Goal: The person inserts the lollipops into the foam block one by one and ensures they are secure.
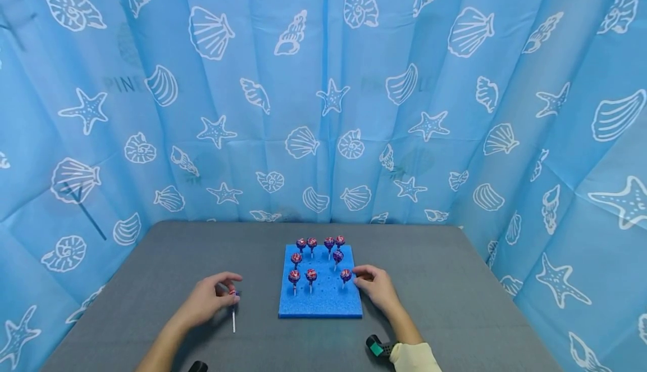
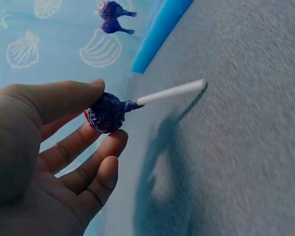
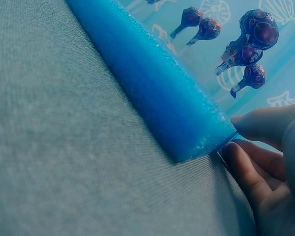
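Note:
My left hand (image 1: 204, 300) pinches a wrapped lollipop (image 2: 107, 114) by its round head, between thumb and fingertips. Its white stick (image 2: 172, 92) points down toward the table in the head view. A blue foam board (image 1: 320, 307) lies on the table, right of that hand. Several lollipops with red and purple wrappers stand upright in it, among them a front right lollipop (image 1: 346, 275). My right hand (image 1: 378, 289) holds the board's right edge, thumb by the top edge and fingers against the side, close to that lollipop.
The grey table (image 1: 242, 248) extends around the board. A blue shell-patterned curtain (image 1: 323, 181) hangs behind it and along both sides. Black wrist devices show at the front, one with a green patch (image 1: 376, 349). Small holes dot the board between the sticks.

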